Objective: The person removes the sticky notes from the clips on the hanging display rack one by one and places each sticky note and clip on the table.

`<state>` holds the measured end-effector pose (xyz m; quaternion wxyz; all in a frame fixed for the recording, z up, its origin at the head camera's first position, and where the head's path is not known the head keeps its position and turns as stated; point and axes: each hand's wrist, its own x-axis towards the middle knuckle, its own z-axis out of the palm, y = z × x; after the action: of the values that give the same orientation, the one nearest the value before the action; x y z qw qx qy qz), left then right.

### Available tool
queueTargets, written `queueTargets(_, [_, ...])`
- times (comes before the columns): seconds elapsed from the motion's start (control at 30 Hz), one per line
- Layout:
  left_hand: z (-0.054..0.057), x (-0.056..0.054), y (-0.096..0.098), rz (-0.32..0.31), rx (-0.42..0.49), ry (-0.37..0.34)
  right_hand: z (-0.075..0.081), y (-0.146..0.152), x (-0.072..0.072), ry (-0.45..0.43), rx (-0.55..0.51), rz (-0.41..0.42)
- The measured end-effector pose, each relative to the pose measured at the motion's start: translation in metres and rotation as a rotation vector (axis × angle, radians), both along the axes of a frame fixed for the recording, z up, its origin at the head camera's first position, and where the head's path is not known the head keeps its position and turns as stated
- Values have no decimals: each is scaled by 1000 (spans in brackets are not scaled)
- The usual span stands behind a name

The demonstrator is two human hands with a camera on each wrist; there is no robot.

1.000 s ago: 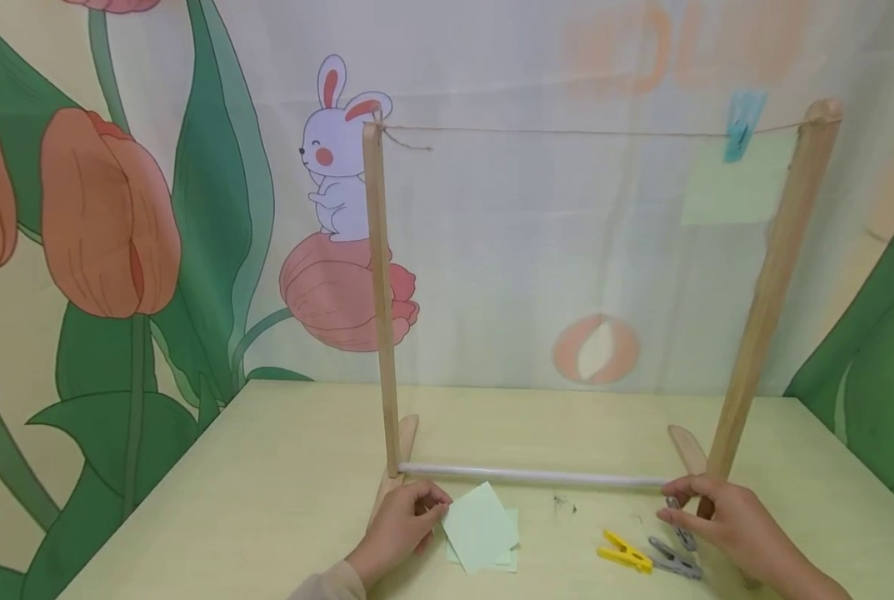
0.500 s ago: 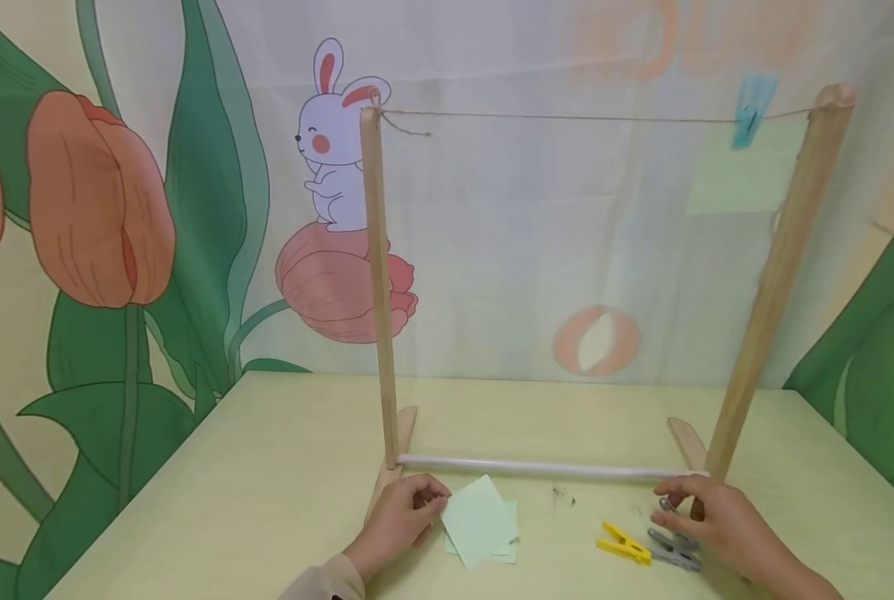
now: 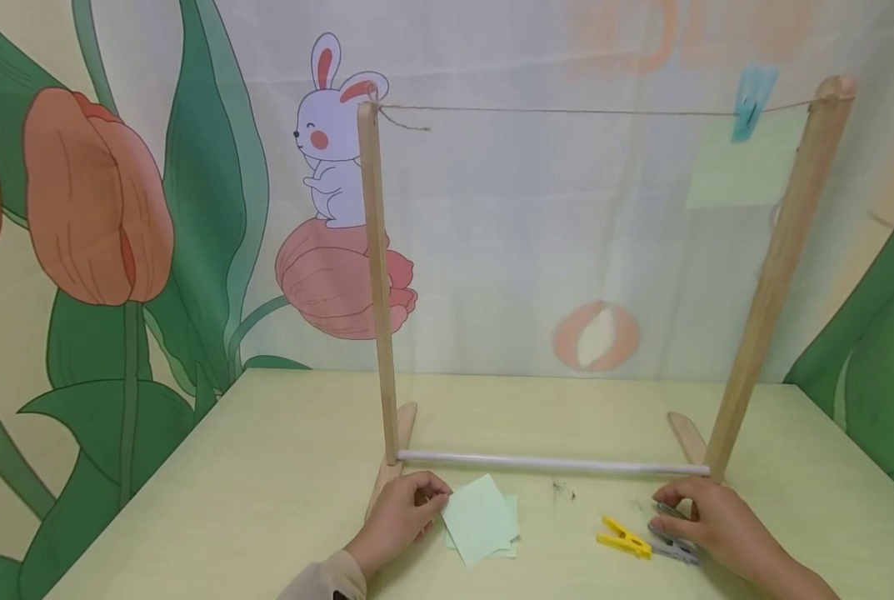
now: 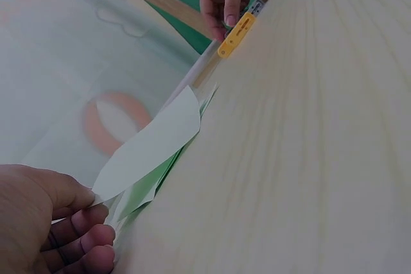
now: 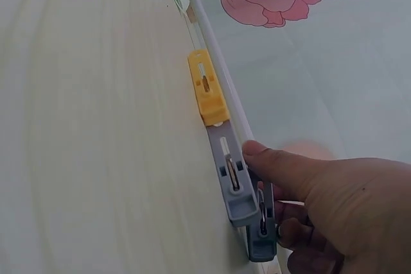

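Note:
My left hand [image 3: 407, 510] pinches the left corner of the top sheet in a small stack of pale green paper squares [image 3: 480, 518]. In the left wrist view that top sheet [image 4: 157, 142] is lifted and bowed above the others. At the right, my right hand [image 3: 720, 521] holds a dark grey clothespin [image 5: 262, 239] between thumb and fingers, mostly hidden by them in the head view. Right beside it lies another grey clothespin [image 5: 231, 178], end to end with a yellow clothespin [image 3: 624, 539] on the table.
A wooden frame with a left post [image 3: 379, 283], a right post [image 3: 780, 275] and a white bottom rod [image 3: 551, 462] stands behind the hands. Along its top runs a string [image 3: 551, 110], where a blue clothespin [image 3: 754, 104] holds a green paper square [image 3: 742, 175].
My right hand has shifted slightly left, bringing its grey clothespin closer over the other grey one. My left hand stays at the paper corner. The head view has tilted down a little.

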<state>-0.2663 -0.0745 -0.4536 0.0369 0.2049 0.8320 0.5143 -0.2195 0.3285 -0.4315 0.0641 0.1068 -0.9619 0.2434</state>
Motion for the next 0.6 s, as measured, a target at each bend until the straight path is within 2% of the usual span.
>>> queueTargets(0.3, [-1, 0, 0, 2, -8, 17, 0, 3, -1, 18, 23, -5])
queueTargets(0.6, [0, 2, 0, 2, -17, 28, -2, 6, -3, -8, 68, -44])
